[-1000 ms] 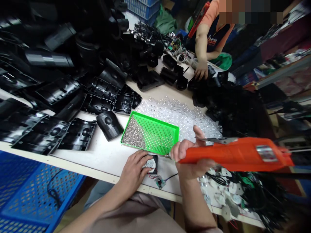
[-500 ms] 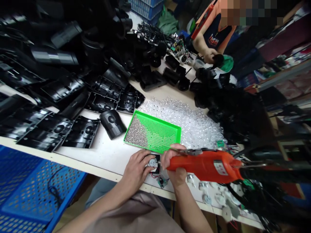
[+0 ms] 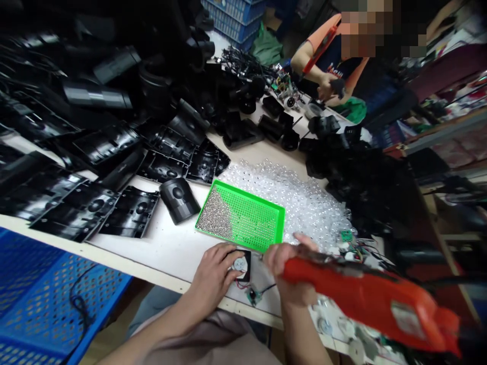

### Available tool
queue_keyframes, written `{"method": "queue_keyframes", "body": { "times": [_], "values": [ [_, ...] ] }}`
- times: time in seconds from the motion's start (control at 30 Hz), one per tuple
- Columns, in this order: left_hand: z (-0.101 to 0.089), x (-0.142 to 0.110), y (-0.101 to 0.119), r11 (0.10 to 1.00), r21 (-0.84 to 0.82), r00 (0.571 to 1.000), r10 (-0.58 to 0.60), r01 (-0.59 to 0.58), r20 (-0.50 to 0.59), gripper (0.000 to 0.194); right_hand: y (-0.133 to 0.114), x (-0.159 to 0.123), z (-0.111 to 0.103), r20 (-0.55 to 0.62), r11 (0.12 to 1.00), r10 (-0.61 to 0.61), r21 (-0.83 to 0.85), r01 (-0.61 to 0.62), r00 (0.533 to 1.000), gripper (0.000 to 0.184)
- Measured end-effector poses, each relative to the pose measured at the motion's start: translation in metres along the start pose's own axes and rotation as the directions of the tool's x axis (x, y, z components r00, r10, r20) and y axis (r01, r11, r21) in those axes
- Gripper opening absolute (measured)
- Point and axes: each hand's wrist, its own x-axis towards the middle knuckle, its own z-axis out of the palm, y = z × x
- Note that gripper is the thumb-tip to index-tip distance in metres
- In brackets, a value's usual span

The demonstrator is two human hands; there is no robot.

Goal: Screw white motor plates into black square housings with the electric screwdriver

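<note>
Pinning a round metal disc on a black plate near the worktop's front edge, the left hand cups it firmly, keeping it from shifting. The right hand clenches an orange electric screwdriver, its thin bit just beside the plate. Wires run to a small circuit board; a green perforated tray holds silver screws before heaped clear plastic domes.
</note>
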Motion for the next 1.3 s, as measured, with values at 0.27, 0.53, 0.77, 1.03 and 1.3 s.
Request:
{"method": "queue_keyframes", "body": {
  "times": [0.27,0.53,0.77,1.03,1.3],
  "values": [
    [0.001,0.0,-0.003,1.0,0.018,1.0,0.016,-0.016,0.001,0.029,0.038,0.044,-0.012,-0.072,0.998,-0.019,-0.065,0.014,0.997,0.053],
    [-0.001,0.002,0.0,0.999,0.029,0.999,0.029,-0.028,-0.014,0.027,0.051,0.037,-0.016,-0.009,0.997,-0.045,-0.056,0.044,0.999,0.043],
    [-0.002,0.003,0.0,1.0,0.008,1.0,0.022,-0.022,0.0,0.027,0.013,0.033,-0.003,-0.078,0.996,-0.075,0.043,0.078,0.994,0.054],
    [-0.001,0.002,0.001,0.999,0.03,0.999,0.046,-0.045,-0.011,0.027,-0.007,-0.008,0.019,-0.094,0.991,0.01,0.137,0.003,0.996,0.06],
    [-0.003,0.002,0.002,0.999,0.04,0.999,0.034,-0.035,0.021,0.028,0.013,-0.021,0.011,-0.009,0.994,0.096,0.051,-0.096,0.995,0.048]
  ]
}}
